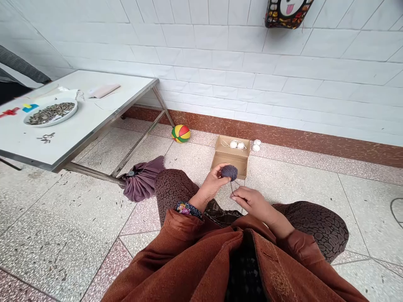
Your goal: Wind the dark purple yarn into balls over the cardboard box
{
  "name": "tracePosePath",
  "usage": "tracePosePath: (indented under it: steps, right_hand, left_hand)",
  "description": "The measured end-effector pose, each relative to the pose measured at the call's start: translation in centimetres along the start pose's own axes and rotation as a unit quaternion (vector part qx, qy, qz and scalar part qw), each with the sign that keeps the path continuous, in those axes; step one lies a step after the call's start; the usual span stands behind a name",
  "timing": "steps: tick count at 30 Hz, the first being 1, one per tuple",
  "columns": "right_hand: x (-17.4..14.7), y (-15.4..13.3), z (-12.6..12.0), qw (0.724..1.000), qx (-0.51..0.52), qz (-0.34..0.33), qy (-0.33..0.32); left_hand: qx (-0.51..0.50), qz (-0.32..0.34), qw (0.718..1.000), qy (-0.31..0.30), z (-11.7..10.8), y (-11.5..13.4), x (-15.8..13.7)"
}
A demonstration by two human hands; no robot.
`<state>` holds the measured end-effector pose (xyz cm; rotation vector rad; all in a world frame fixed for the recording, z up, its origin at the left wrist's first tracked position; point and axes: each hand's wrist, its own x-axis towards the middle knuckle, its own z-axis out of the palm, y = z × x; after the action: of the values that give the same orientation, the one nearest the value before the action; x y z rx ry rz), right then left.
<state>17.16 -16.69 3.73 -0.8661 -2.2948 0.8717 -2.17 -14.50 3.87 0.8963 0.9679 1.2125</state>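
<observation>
A dark purple-grey ball of yarn [229,172] is gripped in my left hand [214,182], thumb below and fingers behind it. From the ball a strand of yarn [231,187] runs down to my right hand [248,201], which pinches it between thumb and fingertips. Just beyond the hands an open cardboard box [231,160] rests on the floor. White yarn balls [237,144] sit on its raised lid, and more white balls [256,145] lie on the floor to its right.
At the left stands a low white table [78,134] with a plate of seeds [52,114]. A striped ball [181,133] lies by its far leg, and a purple cloth bag [143,178] by the near one. The tiled wall [220,63] closes off the far side.
</observation>
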Motion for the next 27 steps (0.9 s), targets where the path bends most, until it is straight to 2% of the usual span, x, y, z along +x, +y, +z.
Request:
tracePosePath:
  steps: [3, 6, 9, 12, 15, 19, 24, 27]
  right_hand:
    - [1.2, -0.9, -2.5, 0.998, -0.005, -0.006, 0.063]
    - [2.7, -0.3, -4.0, 0.992, -0.002, 0.023, 0.128]
    - [3.4, 1.2, -3.6, 0.981, 0.018, 0.073, 0.176]
    - [3.0, 2.7, -1.9, 0.973, 0.061, 0.131, 0.179]
    - [2.0, 3.9, -0.2, 0.971, 0.076, 0.163, 0.159]
    - [0.8, 4.4, 1.4, 0.976, 0.044, 0.163, 0.136]
    - [0.2, 2.2, 1.2, 0.998, 0.032, 0.054, 0.026]
    - [0.7, 0.7, -0.2, 1.0, 0.012, 0.011, 0.026]
  left_hand:
    - [0.049, -0.001, 0.998, -0.041, -0.1, 0.1, -0.3]
    - [0.055, -0.009, 0.993, -0.107, 0.0, 0.2, -0.5]
    - [0.023, -0.023, 0.986, -0.164, 0.2, 0.2, -0.9]
    - [-0.049, -0.034, 0.981, -0.187, 0.6, 0.3, -1.2]
    - [-0.118, -0.056, 0.975, -0.178, 0.8, 0.2, -1.3]
    - [-0.139, -0.054, 0.982, -0.118, 0.6, 0.0, -0.7]
    - [-0.062, -0.005, 0.998, -0.029, -0.1, -0.1, -0.2]
    - [0.014, 0.001, 0.999, -0.03, -0.1, -0.1, -0.5]
